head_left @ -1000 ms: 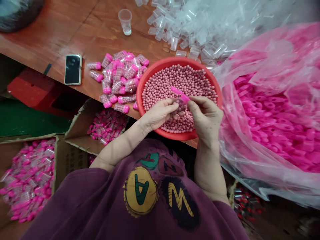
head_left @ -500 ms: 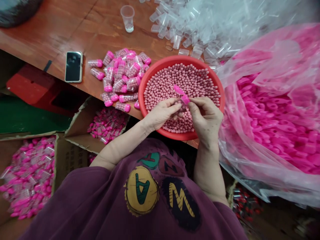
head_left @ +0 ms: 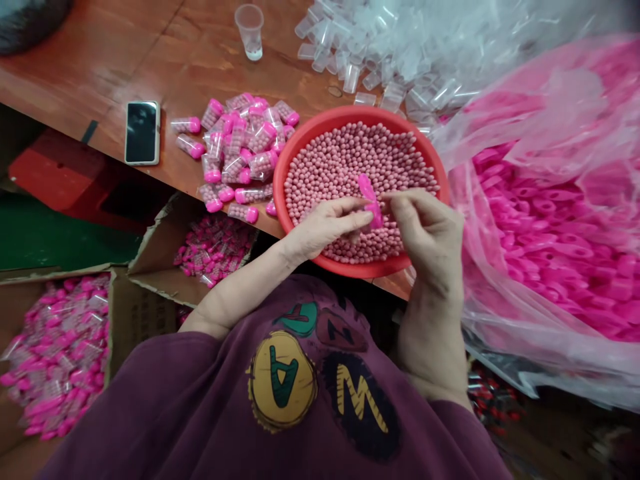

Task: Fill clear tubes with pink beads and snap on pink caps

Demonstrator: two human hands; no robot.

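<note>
Over the red basin [head_left: 284, 217], my left hand [head_left: 325, 230] is closed on a small bottle whose pink flip cap [head_left: 373, 208] stands open, its lid pointing up. The fingers mostly hide the bottle's body. Just right of the cap, my right hand [head_left: 430, 230] has thumb and fingertips pinched together; whatever is between them is too small to make out. Small round pink beads [head_left: 335, 157] fill the basin beneath both hands. Left of the basin, several filled clear bottles with pink caps [head_left: 263, 137] lie heaped on the table.
A phone [head_left: 142, 133] and a clear plastic cup [head_left: 249, 30] rest on the wooden table [head_left: 185, 50]. Empty clear tubes [head_left: 353, 77] spread along the back. A plastic bag of pink caps [head_left: 555, 227] bulges at right. Cardboard boxes [head_left: 145, 310] with filled bottles sit below the table at left.
My right hand has drawn a little to the right, off the pink cap. The cap has turned more upright in my left hand, which stays in nearly the same place.
</note>
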